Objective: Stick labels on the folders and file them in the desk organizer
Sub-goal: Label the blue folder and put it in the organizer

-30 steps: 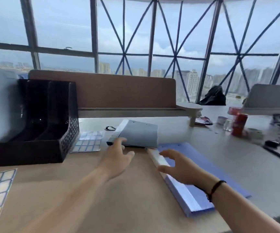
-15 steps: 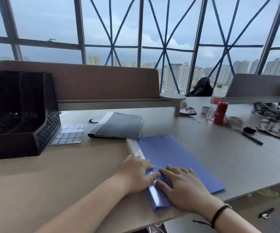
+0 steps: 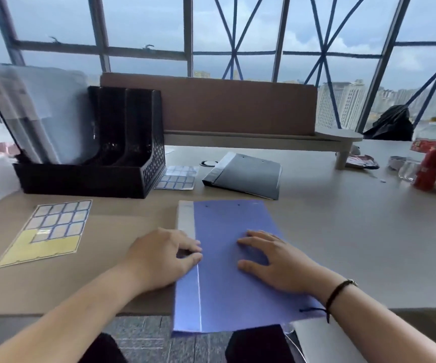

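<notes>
Your blue folder [image 3: 227, 258] lies flat with its long axis running away from you, spine on the left, near end hanging over the desk [image 3: 342, 244] edge. Your right hand [image 3: 277, 260] presses it with fingers spread, while your left hand [image 3: 161, 255] rests at the spine, fingers loosely curled. The black organizer [image 3: 93, 153] at far left holds pale folders in its leftmost slot, and bare desk lies to the right.

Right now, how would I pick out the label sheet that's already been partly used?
Start at the black desk organizer on the desk's left. The used label sheet lies flat in front of it, nearest the desk edge. Unlike the smaller sheet beside the organizer, its lower part shows bare yellow backing.
</notes>
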Demonstrator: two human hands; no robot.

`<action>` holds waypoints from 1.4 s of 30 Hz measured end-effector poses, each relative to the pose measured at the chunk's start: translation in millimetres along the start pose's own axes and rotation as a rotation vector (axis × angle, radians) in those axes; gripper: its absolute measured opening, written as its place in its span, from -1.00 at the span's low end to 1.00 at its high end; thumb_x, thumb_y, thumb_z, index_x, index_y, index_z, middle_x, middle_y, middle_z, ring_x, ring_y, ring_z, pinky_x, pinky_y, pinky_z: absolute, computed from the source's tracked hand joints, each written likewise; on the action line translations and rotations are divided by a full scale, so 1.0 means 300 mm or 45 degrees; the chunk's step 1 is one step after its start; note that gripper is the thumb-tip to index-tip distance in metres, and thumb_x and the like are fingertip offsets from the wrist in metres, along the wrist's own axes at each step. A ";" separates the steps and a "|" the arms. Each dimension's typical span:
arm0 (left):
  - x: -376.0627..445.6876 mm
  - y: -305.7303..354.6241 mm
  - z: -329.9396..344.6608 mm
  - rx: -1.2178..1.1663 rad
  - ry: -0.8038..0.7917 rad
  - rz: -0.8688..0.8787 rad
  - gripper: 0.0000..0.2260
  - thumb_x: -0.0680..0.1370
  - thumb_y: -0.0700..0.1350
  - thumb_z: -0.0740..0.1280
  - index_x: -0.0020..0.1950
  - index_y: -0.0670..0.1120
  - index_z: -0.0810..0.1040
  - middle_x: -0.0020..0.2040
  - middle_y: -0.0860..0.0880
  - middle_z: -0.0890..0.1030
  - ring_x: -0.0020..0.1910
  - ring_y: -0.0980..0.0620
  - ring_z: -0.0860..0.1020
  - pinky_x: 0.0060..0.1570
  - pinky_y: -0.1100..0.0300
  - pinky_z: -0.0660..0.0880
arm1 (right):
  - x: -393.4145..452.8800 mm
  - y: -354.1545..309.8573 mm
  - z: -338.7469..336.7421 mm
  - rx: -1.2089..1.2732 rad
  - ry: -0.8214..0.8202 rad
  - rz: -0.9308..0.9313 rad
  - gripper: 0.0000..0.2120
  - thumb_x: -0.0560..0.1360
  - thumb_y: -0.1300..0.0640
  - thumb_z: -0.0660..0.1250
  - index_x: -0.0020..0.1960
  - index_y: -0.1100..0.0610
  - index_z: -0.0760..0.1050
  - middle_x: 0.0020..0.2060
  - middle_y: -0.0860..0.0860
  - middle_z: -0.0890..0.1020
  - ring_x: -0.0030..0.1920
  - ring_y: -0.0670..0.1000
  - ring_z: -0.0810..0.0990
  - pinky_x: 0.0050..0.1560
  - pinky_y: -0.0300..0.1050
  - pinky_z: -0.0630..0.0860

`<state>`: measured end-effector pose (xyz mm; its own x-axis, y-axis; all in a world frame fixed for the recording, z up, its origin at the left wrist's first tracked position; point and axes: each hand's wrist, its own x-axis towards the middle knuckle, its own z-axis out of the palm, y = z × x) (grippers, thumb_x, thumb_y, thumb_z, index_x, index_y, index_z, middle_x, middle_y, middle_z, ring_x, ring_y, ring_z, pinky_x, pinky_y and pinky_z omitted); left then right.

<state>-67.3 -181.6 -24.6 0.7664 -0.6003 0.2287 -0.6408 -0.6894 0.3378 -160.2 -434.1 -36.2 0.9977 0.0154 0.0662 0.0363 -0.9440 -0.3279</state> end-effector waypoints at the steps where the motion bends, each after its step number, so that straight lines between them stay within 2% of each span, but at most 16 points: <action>1: -0.020 -0.035 -0.014 -0.017 0.007 -0.035 -0.81 0.50 0.21 0.37 0.07 0.29 0.67 0.12 0.44 0.59 0.29 0.36 0.46 0.20 0.26 0.44 | 0.028 -0.034 0.013 -0.010 -0.042 -0.023 -0.41 0.54 -0.28 0.26 0.52 -0.15 0.28 0.58 -0.11 0.21 0.57 -0.09 0.12 0.53 -0.22 0.02; 4: -0.078 -0.141 -0.052 -0.064 0.031 -0.126 -0.94 0.49 0.18 0.40 -0.09 0.32 0.68 -0.06 0.53 0.52 0.31 0.36 0.45 0.25 0.22 0.43 | 0.096 -0.136 0.051 -0.037 -0.119 -0.088 -0.38 0.56 -0.30 0.22 0.56 -0.15 0.21 0.60 -0.08 0.14 0.60 -0.05 0.05 0.56 -0.16 -0.01; 6: -0.115 -0.207 -0.081 -0.109 0.055 -0.158 -0.90 0.45 0.17 0.43 -0.25 0.38 0.60 -0.14 0.55 0.51 0.28 0.34 0.49 0.26 0.22 0.45 | 0.126 -0.201 0.073 -0.058 -0.147 -0.135 -0.37 0.55 -0.31 0.20 0.56 -0.15 0.20 0.61 -0.08 0.13 0.60 -0.03 0.05 0.57 -0.12 -0.01; 8: -0.151 -0.262 -0.103 -0.169 0.056 -0.196 -0.86 0.46 0.10 0.48 -0.23 0.34 0.60 -0.07 0.45 0.60 0.25 0.36 0.49 0.25 0.29 0.42 | 0.145 -0.258 0.089 -0.086 -0.167 -0.178 -0.36 0.54 -0.34 0.19 0.56 -0.17 0.18 0.60 -0.11 0.13 0.59 -0.03 0.06 0.57 -0.09 0.01; 10: -0.182 -0.304 -0.134 -0.194 0.068 -0.232 -0.92 0.45 0.12 0.48 -0.07 0.27 0.67 0.02 0.36 0.65 0.17 0.46 0.48 0.22 0.36 0.40 | 0.162 -0.303 0.102 -0.099 -0.172 -0.210 -0.34 0.52 -0.38 0.18 0.55 -0.19 0.18 0.58 -0.14 0.16 0.58 -0.03 0.08 0.56 -0.06 0.05; 12: -0.209 -0.345 -0.168 -0.232 0.085 -0.278 -0.74 0.48 0.19 0.44 0.14 0.21 0.66 0.11 0.36 0.61 0.12 0.48 0.48 0.17 0.41 0.38 | 0.180 -0.334 0.112 -0.113 -0.167 -0.241 -0.32 0.49 -0.42 0.17 0.53 -0.20 0.20 0.53 -0.15 0.22 0.55 -0.03 0.13 0.54 -0.05 0.12; 13: -0.219 -0.364 -0.188 -0.243 0.112 -0.309 -0.69 0.50 0.20 0.41 0.22 0.19 0.62 0.20 0.36 0.57 0.20 0.43 0.48 0.21 0.37 0.37 | 0.190 -0.345 0.114 -0.114 -0.163 -0.252 -0.32 0.47 -0.43 0.17 0.52 -0.21 0.21 0.49 -0.16 0.25 0.52 -0.04 0.16 0.52 -0.05 0.15; 15: -0.228 -0.404 -0.225 -0.205 0.219 -0.411 -0.62 0.53 0.18 0.37 0.33 0.15 0.56 0.39 0.24 0.48 0.38 0.21 0.43 0.32 0.26 0.32 | 0.214 -0.358 0.114 -0.094 -0.165 -0.251 -0.34 0.46 -0.44 0.18 0.49 -0.23 0.24 0.42 -0.16 0.29 0.47 -0.05 0.20 0.49 -0.07 0.20; 18: -0.230 -0.505 -0.266 0.004 0.286 -0.747 -0.47 0.53 0.27 0.29 0.41 0.02 0.49 0.46 0.01 0.46 0.42 -0.03 0.42 0.32 0.13 0.33 | 0.260 -0.375 0.109 -0.024 -0.197 -0.225 -0.37 0.44 -0.44 0.21 0.45 -0.25 0.28 0.38 -0.17 0.30 0.45 -0.06 0.24 0.46 -0.07 0.23; 22: -0.224 -0.630 -0.274 0.210 0.147 -1.076 0.07 0.16 0.71 -0.01 0.36 -0.02 0.50 0.30 -0.14 0.58 0.29 -0.18 0.50 0.25 0.00 0.45 | 0.321 -0.432 0.115 0.084 -0.236 -0.219 -0.42 0.48 -0.35 0.27 0.45 -0.23 0.30 0.41 -0.17 0.30 0.45 -0.06 0.27 0.47 -0.10 0.23; 24: -0.216 -0.644 -0.261 0.263 0.102 -1.107 0.22 0.00 0.76 -0.07 0.38 -0.02 0.49 0.32 -0.12 0.56 0.30 -0.15 0.49 0.27 0.00 0.43 | 0.341 -0.465 0.124 0.114 -0.252 -0.236 -0.41 0.50 -0.33 0.27 0.47 -0.21 0.28 0.45 -0.16 0.28 0.48 -0.07 0.26 0.49 -0.10 0.21; 26: -0.209 -0.619 -0.255 0.293 0.096 -1.109 0.25 0.00 0.75 -0.01 0.41 -0.06 0.45 0.36 -0.12 0.51 0.34 -0.14 0.45 0.30 -0.02 0.40 | 0.353 -0.491 0.136 0.118 -0.263 -0.263 -0.39 0.51 -0.33 0.26 0.50 -0.20 0.24 0.50 -0.15 0.23 0.51 -0.06 0.22 0.52 -0.08 0.15; 30: -0.207 -0.596 -0.248 0.304 0.142 -1.084 0.14 0.08 0.70 0.11 0.38 -0.09 0.46 0.35 -0.07 0.52 0.35 -0.10 0.45 0.31 -0.03 0.39 | 0.348 -0.506 0.169 0.074 -0.246 -0.286 -0.39 0.53 -0.33 0.22 0.52 -0.23 0.19 0.56 -0.15 0.13 0.57 -0.08 0.08 0.57 -0.07 -0.04; 34: -0.217 -0.594 -0.246 0.266 0.217 -1.012 -0.21 0.22 0.59 0.23 0.17 0.04 0.58 0.19 0.03 0.62 0.22 -0.06 0.55 0.20 0.04 0.47 | 0.339 -0.497 0.187 0.053 -0.164 -0.311 -0.41 0.53 -0.36 0.17 0.51 -0.24 0.20 0.57 -0.18 0.14 0.57 -0.13 0.09 0.58 -0.10 -0.09; 38: -0.239 -0.596 -0.236 0.176 0.366 -0.983 -0.49 0.33 0.50 0.28 -0.07 0.09 0.61 -0.11 0.10 0.67 -0.07 -0.04 0.62 -0.10 0.11 0.57 | 0.346 -0.501 0.173 0.151 -0.146 -0.310 -0.46 0.54 -0.28 0.26 0.47 -0.19 0.30 0.45 -0.25 0.28 0.51 -0.16 0.21 0.53 -0.16 0.08; 42: -0.232 -0.531 -0.233 0.097 0.541 -0.872 -0.70 0.48 0.32 0.30 -0.08 0.12 0.62 -0.23 0.12 0.63 -0.15 -0.06 0.58 -0.17 0.12 0.52 | 0.369 -0.523 0.144 0.497 -0.111 -0.214 -0.59 0.52 -0.19 0.36 0.33 -0.13 0.49 0.25 -0.28 0.51 0.28 -0.24 0.46 0.34 -0.26 0.37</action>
<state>-15.2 -1.7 -30.6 0.9315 0.1604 0.3263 -0.0122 -0.8832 0.4689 -52.9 -270.1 -18.1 0.9765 0.2021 0.0745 0.2011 -0.7309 -0.6522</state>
